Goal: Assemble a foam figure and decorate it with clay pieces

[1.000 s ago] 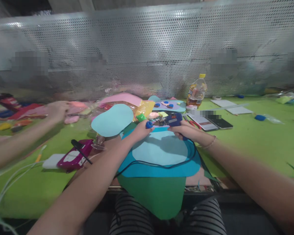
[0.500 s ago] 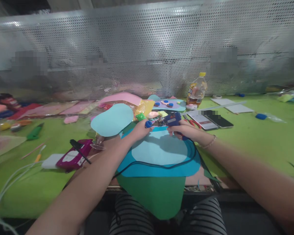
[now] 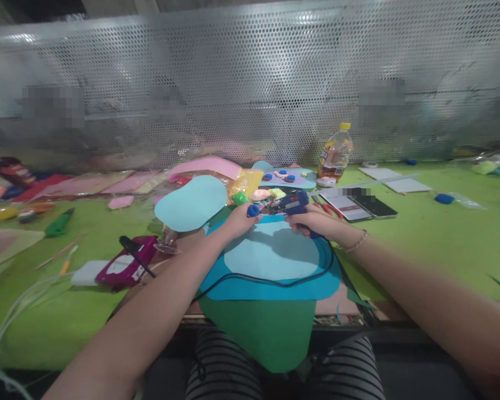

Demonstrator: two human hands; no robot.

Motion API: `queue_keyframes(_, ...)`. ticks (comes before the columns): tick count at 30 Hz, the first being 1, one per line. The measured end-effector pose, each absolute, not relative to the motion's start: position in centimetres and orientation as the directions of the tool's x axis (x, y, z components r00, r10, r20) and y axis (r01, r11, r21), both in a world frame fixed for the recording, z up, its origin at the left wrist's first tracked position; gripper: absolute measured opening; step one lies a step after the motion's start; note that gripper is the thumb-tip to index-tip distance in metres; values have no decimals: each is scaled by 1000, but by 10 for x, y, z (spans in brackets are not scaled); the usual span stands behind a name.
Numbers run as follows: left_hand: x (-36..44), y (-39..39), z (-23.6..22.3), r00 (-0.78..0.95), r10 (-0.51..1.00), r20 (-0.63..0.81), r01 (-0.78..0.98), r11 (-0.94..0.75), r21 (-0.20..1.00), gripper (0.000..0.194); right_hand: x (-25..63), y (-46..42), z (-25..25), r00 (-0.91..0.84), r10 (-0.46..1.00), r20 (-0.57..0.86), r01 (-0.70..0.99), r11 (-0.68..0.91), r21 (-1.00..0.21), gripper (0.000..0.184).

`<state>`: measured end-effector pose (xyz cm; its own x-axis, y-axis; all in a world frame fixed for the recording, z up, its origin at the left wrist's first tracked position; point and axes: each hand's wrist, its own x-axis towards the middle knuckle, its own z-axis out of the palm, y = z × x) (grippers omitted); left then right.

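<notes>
My right hand point(image 3: 312, 221) grips a blue glue gun point(image 3: 290, 204) whose black cord point(image 3: 275, 280) loops back over the sheets. Its nozzle points left at a small blue round piece point(image 3: 253, 210) pinched in my left hand point(image 3: 238, 220). Both hands hover over a light blue foam shape point(image 3: 270, 256) lying on a darker blue sheet point(image 3: 270, 289), which rests on a green sheet point(image 3: 262, 333) hanging off the table edge. A second light blue shape point(image 3: 190, 204) stands tilted just left of my left hand.
Green table point(image 3: 433, 233) backed by a perforated metal screen point(image 3: 250, 83). A bottle point(image 3: 335, 155), phone point(image 3: 373, 206), notepad and scissors lie right of my hands. A magenta packet point(image 3: 127, 265), white box, cable, pink sheets and small foam bits lie left. A co-worker's arm shows at far left edge.
The co-worker's arm that reached across the left of the table has drawn back to the left edge. My hands, the glue gun and the blue piece have barely moved.
</notes>
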<state>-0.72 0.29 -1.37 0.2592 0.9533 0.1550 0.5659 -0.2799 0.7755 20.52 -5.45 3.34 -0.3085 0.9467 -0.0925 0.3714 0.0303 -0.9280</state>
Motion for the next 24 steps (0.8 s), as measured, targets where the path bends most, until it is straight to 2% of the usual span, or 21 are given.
queue_keyframes(15, -7, 0, -10, 271, 950, 156, 575, -289, 765, 19, 206, -53, 33, -236, 966, -110, 421, 0, -907, 17)
queue_keyframes(24, -7, -2, -7, 270, 947, 175, 587, -306, 749, 19, 209, -51, 30, -252, 961, -116, 464, 15, -886, 21)
